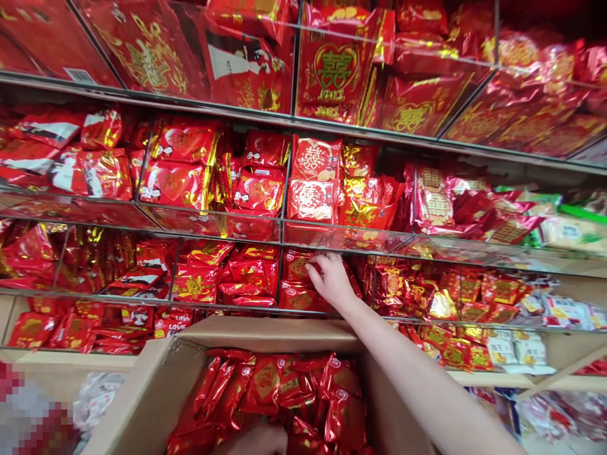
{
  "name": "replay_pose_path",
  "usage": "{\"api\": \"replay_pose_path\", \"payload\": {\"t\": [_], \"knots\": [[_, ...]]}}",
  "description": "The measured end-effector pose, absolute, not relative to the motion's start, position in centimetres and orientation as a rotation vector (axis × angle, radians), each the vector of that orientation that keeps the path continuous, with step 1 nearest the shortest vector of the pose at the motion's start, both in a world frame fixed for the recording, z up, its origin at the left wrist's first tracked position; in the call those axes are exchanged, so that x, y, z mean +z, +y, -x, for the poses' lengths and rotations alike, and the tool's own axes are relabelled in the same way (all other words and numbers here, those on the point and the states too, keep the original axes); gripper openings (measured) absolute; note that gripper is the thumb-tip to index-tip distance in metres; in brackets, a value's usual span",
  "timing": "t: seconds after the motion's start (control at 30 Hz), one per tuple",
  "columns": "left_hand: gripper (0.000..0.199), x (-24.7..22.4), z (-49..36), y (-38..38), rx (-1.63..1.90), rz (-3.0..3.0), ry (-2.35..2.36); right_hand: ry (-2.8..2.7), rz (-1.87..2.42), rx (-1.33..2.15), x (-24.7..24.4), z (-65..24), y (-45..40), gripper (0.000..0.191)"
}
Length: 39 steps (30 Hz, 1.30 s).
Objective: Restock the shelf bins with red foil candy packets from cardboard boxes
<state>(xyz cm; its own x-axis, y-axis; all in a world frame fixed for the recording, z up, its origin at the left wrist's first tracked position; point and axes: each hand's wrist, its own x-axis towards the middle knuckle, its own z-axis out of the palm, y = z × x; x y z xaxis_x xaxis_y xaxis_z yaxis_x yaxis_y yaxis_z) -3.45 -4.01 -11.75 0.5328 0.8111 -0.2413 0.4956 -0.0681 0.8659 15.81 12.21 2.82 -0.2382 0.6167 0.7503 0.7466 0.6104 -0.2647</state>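
My right hand (331, 278) reaches over the box into a compartment of the lower shelf. Its thumb and bent fingers close on the right edge of a shiny red packet (296, 265) with gold print. Under that packet lies another red packet (298, 297). My left hand (260, 437) is low inside an open cardboard box (227, 327), dim and partly cut off by the bottom edge, so its fingers do not show. Around it the box holds many red foil packets (265, 382) with gold print.
Clear dividers and front lips (213, 218) split the shelves into compartments of red packets. Large red bags (339, 69) fill the top shelf. White packets (516, 351) stand at the lower right. A blurred-out patch (38, 411) covers the lower left corner.
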Motion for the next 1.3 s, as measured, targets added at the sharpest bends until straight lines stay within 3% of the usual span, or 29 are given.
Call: {"api": "replay_pose_path", "payload": {"t": [0.23,0.37,0.43,0.53,0.63,0.73,0.83,0.93,1.1,1.2,1.3], "knots": [[0.024,-2.9,4.5,-2.8,1.128,-1.009,1.002,-2.106,0.850,0.474,3.3,-14.9,3.0,0.014],[0.018,-2.0,4.3,-3.5,1.267,-0.773,0.831,-2.150,0.846,0.656,2.3,-14.7,-0.4,0.041],[0.014,-2.1,4.1,-3.7,1.294,-0.730,0.801,-2.160,0.857,0.711,1.9,-14.6,-0.5,0.042],[0.011,-1.9,3.9,-3.8,1.209,-0.638,0.694,-2.168,0.853,0.635,1.4,-14.5,-0.1,0.028],[0.041,-1.5,4.2,-3.8,1.041,-0.498,0.527,-2.295,0.704,0.388,1.3,-14.4,-0.1,0.018],[0.035,-1.2,4.7,-4.1,1.053,-0.464,0.541,-2.418,0.566,0.287,1.4,-14.5,-0.6,0.032],[0.049,-0.9,4.8,-4.6,1.080,-0.541,0.613,-2.423,0.565,0.280,1.3,-14.8,-0.7,0.052],[0.052,-0.6,4.5,-4.9,1.096,-0.626,0.620,-2.269,0.588,0.312,0.9,-15.3,-0.2,0.058],[0.052,-0.8,4.5,-4.5,1.157,-0.771,0.697,-1.940,0.842,0.804,0.7,-15.3,0.4,0.031],[0.050,-1.4,4.9,-4.1,1.145,-0.883,0.766,-1.780,0.944,1.230,0.9,-14.9,0.3,0.037],[0.037,-1.8,5.2,-3.8,1.109,-0.996,0.809,-1.812,0.890,1.379,1.1,-14.7,0.1,0.035]]}}
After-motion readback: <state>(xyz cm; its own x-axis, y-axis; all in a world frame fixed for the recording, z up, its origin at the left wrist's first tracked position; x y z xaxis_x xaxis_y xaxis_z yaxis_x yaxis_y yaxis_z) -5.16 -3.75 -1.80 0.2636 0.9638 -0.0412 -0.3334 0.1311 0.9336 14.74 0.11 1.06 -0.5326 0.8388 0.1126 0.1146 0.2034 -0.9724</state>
